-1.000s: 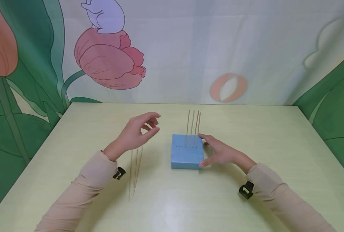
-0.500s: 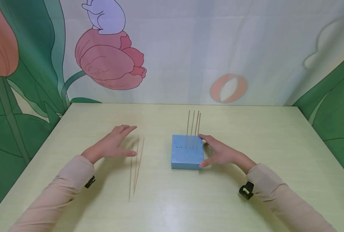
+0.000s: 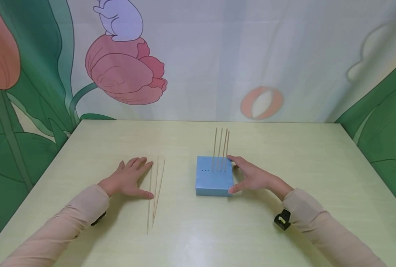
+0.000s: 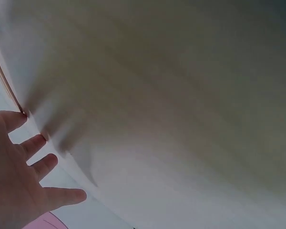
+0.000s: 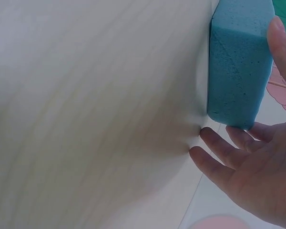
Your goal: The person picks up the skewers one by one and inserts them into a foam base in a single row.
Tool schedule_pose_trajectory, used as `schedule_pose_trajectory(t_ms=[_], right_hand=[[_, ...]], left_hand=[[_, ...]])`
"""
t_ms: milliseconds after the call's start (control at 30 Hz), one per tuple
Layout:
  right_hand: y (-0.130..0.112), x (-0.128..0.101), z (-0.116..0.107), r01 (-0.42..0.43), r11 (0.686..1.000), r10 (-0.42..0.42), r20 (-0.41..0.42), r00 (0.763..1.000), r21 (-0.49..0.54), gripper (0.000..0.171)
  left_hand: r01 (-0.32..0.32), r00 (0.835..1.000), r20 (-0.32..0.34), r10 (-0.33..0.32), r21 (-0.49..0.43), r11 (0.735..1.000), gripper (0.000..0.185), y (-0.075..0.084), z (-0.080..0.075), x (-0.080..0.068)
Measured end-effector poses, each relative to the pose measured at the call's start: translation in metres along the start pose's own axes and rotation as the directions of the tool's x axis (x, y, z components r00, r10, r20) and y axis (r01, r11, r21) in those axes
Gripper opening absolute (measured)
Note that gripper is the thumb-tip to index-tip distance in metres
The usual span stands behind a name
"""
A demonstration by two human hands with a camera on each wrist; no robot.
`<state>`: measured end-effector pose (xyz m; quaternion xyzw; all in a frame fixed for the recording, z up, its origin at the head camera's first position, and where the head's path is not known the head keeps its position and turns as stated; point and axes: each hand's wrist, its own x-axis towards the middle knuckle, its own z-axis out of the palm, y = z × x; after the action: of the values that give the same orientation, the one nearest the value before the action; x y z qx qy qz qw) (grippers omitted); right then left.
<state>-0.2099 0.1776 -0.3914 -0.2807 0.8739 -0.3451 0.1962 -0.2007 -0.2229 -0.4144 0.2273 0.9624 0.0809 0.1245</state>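
Observation:
Three thin wooden sticks (image 3: 162,176) lie side by side on the table. My left hand (image 3: 127,180) spreads its fingers beside them, index and thumb tips right at the leftmost stick. In the left wrist view, a stick (image 4: 7,83) ends at the fingertip. A blue foam block (image 3: 211,185) sits flat at mid-table, with several sticks (image 3: 215,144) standing upright in a row and small holes left of them. My right hand (image 3: 254,176) grips the block's right side, thumb at the front corner, index at the back. In the right wrist view, other fingertips reach down to the table.
The pale wooden table (image 3: 284,148) carries the block and the loose sticks. Behind its far edge hangs a curtain (image 3: 198,55) printed with flowers and leaves. The upright sticks rise well above the block.
My left hand has moved left and down from between the loose sticks and the block, spreading its fingers beside the sticks at table level. My right hand and the block stay put.

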Motion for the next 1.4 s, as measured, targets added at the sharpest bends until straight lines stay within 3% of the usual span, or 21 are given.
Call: schedule_pose_trajectory(t_ms=[233, 733, 800, 933, 1100, 1200, 1267, 1400], right_hand=[[0.002, 0.001, 0.000, 0.015, 1.000, -0.015, 0.002, 1.000, -0.006, 0.107], [0.001, 0.000, -0.001, 0.006, 1.000, -0.006, 0.006, 1.000, -0.001, 0.107], [0.001, 0.000, -0.001, 0.000, 1.000, 0.000, 0.009, 1.000, 0.009, 0.108], [0.002, 0.000, -0.001, -0.008, 1.000, 0.008, 0.014, 1.000, 0.017, 0.108], [0.003, 0.000, 0.000, -0.007, 1.000, 0.007, 0.010, 1.000, 0.016, 0.109], [0.003, 0.000, 0.000, -0.001, 1.000, 0.001, 0.008, 1.000, 0.013, 0.109], [0.003, 0.000, 0.000, 0.002, 1.000, -0.002, 0.008, 1.000, 0.011, 0.108], [0.003, 0.000, 0.000, 0.005, 1.000, -0.005, 0.008, 1.000, 0.017, 0.108]], left_hand=[[0.004, 1.000, -0.022, -0.004, -0.007, 1.000, 0.110, 0.004, -0.002, -0.001], [0.015, 0.997, -0.075, -0.024, -0.114, 0.993, 0.120, 0.007, -0.012, 0.000], [0.026, 0.997, -0.072, -0.038, -0.161, 0.987, 0.119, 0.008, -0.016, -0.001], [0.034, 0.998, -0.038, -0.051, -0.347, 0.937, 0.113, 0.012, -0.027, -0.003], [0.047, 0.998, 0.003, -0.055, -0.574, 0.818, 0.110, 0.022, -0.037, -0.009], [0.063, 0.997, 0.012, -0.073, -0.645, 0.761, 0.109, 0.026, -0.040, -0.012], [0.056, 0.997, -0.006, -0.081, -0.668, 0.742, 0.109, 0.026, -0.042, -0.013], [-0.006, 0.994, -0.083, -0.069, -0.686, 0.727, 0.108, 0.027, -0.047, -0.015]])
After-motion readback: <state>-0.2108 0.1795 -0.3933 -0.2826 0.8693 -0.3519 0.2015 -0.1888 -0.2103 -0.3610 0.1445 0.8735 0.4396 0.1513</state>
